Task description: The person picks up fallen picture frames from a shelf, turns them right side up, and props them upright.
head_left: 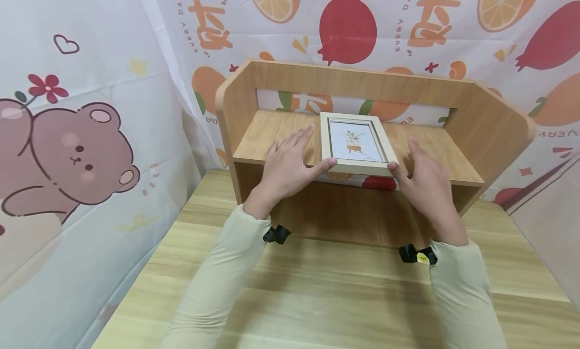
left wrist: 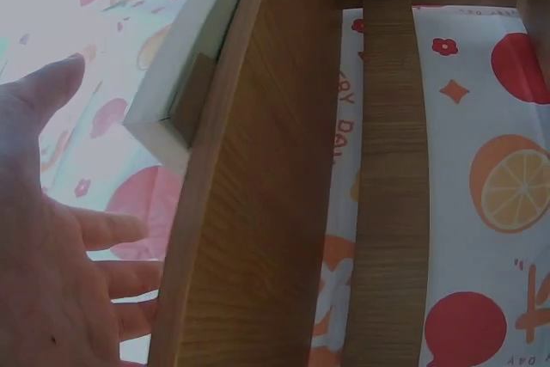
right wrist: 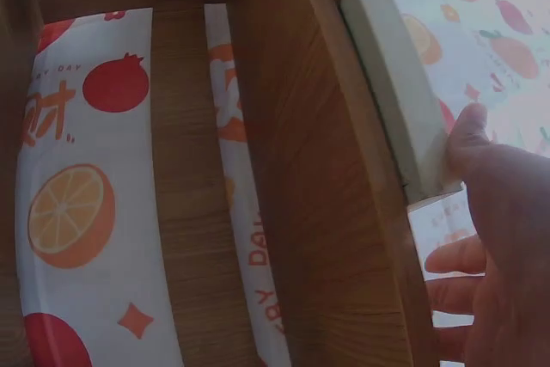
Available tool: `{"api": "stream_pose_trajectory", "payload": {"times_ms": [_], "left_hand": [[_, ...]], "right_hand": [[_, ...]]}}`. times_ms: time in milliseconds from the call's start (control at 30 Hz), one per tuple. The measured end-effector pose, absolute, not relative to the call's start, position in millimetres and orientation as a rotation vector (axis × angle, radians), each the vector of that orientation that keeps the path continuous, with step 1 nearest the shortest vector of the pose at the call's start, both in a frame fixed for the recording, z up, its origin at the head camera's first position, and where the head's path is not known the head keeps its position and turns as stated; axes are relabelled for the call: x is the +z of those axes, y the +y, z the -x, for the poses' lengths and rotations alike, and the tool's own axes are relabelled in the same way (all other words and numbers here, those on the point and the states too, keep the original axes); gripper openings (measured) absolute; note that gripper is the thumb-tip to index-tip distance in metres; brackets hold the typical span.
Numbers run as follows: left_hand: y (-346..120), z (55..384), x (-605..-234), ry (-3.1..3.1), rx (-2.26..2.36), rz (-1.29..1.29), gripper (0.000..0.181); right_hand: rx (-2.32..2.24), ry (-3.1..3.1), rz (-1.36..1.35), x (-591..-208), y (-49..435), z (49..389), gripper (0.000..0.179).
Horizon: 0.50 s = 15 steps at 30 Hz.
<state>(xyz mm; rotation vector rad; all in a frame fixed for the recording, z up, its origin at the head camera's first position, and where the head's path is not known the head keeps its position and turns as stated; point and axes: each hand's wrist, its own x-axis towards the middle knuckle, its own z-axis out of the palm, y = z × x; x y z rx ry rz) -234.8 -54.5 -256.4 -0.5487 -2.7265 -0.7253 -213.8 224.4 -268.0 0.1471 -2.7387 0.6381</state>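
Note:
A pale wood picture frame (head_left: 355, 141) with a potted-plant print lies face up on the upper board of a small wooden desk shelf (head_left: 362, 79). Its near edge reaches the board's front edge. At the frame's left is my left hand (head_left: 290, 165), fingers extended over the board and thumb pointing at the near left corner. The left wrist view shows a gap between that thumb and the frame (left wrist: 193, 49). On the other side, my right hand (head_left: 426, 185) has its fingers spread. Its thumb touches the frame's near right corner, as the right wrist view shows.
The shelf stands on a light wood table (head_left: 317, 298), against a fruit-print cloth (head_left: 408, 16). A white cloth with a bear print (head_left: 81, 157) hangs at the left. Raised side panels (head_left: 498, 122) bound the upper board. Black wrist cameras (head_left: 277, 234) sit under both wrists.

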Motion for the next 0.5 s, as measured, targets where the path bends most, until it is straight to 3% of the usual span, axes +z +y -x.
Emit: {"api": "stream_pose_trajectory", "payload": {"times_ms": [500], "left_hand": [[-40, 247, -255, -2.818, -0.728, 0.500, 0.086]], "right_hand": [[0.745, -2.822, -0.159, -260, 225, 226, 0.081]]}}
